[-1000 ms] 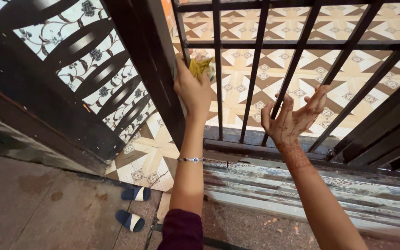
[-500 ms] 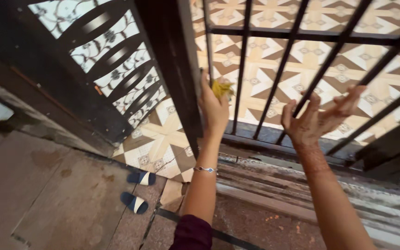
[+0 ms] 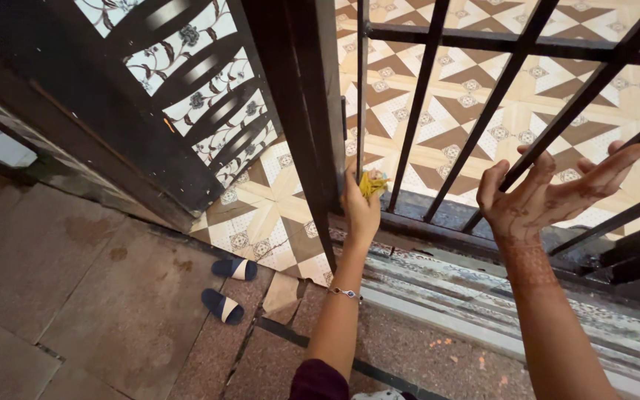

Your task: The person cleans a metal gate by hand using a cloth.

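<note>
Two dark slippers [image 3: 229, 287] are seen on the stone floor at the left. A yellow cloth [image 3: 371, 183] is clenched in the left hand [image 3: 361, 211] and pressed against the black gate [image 3: 312, 111], low on its post. Full contact along the metal would serve the wiping best. The right hand [image 3: 538, 200] is spread, fingers released, at the bars. One cloth, two hands.
</note>
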